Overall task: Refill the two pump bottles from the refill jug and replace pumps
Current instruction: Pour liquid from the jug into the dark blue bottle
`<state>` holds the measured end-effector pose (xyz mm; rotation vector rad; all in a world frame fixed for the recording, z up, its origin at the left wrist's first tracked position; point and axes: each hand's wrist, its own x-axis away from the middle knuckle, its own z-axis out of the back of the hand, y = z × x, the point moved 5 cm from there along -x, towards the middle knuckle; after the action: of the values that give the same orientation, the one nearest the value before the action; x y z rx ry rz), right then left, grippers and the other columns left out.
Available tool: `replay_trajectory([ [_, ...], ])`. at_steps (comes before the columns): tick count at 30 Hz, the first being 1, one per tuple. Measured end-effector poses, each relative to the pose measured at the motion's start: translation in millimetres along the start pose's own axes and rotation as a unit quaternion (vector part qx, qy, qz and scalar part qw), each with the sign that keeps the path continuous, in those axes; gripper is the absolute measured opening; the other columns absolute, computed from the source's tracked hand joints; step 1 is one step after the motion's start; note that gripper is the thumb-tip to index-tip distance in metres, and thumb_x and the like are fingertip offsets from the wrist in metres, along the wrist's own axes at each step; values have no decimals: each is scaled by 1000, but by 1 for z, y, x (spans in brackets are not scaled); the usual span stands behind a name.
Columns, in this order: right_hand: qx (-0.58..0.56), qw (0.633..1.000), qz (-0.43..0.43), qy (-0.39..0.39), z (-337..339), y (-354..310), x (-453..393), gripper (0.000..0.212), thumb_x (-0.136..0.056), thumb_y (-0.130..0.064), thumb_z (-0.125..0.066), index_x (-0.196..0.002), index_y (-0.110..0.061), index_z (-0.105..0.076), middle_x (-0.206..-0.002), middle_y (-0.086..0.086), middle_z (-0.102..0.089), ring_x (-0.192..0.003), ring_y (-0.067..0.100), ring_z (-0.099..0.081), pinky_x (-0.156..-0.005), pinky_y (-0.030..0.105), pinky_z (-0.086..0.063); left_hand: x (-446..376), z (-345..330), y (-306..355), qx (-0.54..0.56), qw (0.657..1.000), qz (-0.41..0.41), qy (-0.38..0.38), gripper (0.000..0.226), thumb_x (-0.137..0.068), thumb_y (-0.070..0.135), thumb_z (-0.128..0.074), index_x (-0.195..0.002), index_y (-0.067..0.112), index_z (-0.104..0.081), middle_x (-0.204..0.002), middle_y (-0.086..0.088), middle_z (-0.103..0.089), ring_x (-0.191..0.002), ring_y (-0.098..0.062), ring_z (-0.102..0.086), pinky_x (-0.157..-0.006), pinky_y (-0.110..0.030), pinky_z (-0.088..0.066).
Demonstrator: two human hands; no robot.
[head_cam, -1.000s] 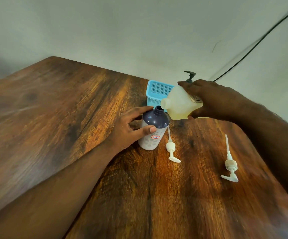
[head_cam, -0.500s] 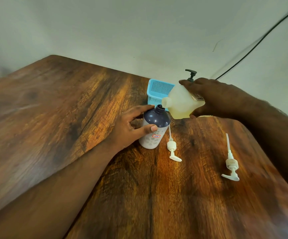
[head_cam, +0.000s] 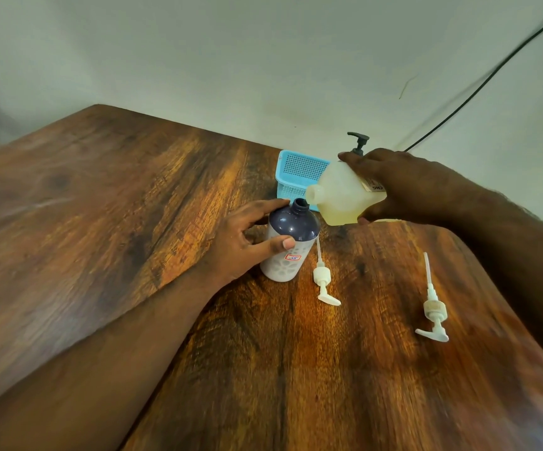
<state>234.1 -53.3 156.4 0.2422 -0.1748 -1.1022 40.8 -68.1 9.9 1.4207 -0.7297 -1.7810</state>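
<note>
Wooden table (head_cam: pixel 133 222): right hand (head_cam: pixel 403 187) tilts jug (head_cam: pixel 341 196).

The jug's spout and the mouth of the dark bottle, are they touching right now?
Cannot tell. In the head view the refill jug's spout sits right beside the bottle's open mouth and overlaps it, so neither contact nor a gap shows.

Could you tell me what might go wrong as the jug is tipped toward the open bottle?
1. The refill jug is held on its side by the right hand, its spout beside the bottle mouth rather than clearly over it; liquid could miss the narrow neck and run onto the table.
2. The left hand grips the bottle only from one side, so a nudge from the jug might tip it.
3. The nearer pump lies close by, where spills could reach it.
</note>
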Motion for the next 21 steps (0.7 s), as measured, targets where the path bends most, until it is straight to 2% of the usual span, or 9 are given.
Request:
replay_trajectory([
  [5, 7, 1000, 2, -1, 1, -1, 0, 101, -78, -32, -77, -152, -30, -8, -139, 4, -43, -126, 27, -45, -95, 45, -50, 0, 0, 0, 1, 1000, 2, 1, 63, -77, 46, -74, -134, 26, -55, -126, 12, -60, -118, -4, -58, -93, -32, -57],
  [9, 9, 1000, 3, 1, 2, -1, 1, 100, -78, -32, -77, -152, -29, -9, -139, 5, -44, -126, 27, -45, -94, 44, -50, 0, 0, -1, 3, 1000, 5, 3, 64, -77, 46, -75, -134, 25, -56, -128, 5, -62, -118, -7, -59, -93, -36, -57],
  [14, 4, 1000, 1, -5, 2, -1, 2, 100, -79, -33, -76, -152, -30, -8, -141, 4, -42, -127, 27, -45, -95, 46, -50, 0, 0, 2, 12, 1000, 3, 1, 62, -76, 44, -75, -133, 26, -55, -125, 17, -59, -117, -3, -59, -92, -30, -57],
  [21, 6, 1000, -3, -8, 2, -1, 1, 100, -79, -32, -76, -152, -29, -8, -140, 5, -43, -126, 27, -45, -95, 45, -50, 0, 0, 1, 15, 1000, 11, -4, 64, -76, 45, -74, -134, 27, -54, -127, 14, -59, -118, -1, -58, -94, -29, -55],
])
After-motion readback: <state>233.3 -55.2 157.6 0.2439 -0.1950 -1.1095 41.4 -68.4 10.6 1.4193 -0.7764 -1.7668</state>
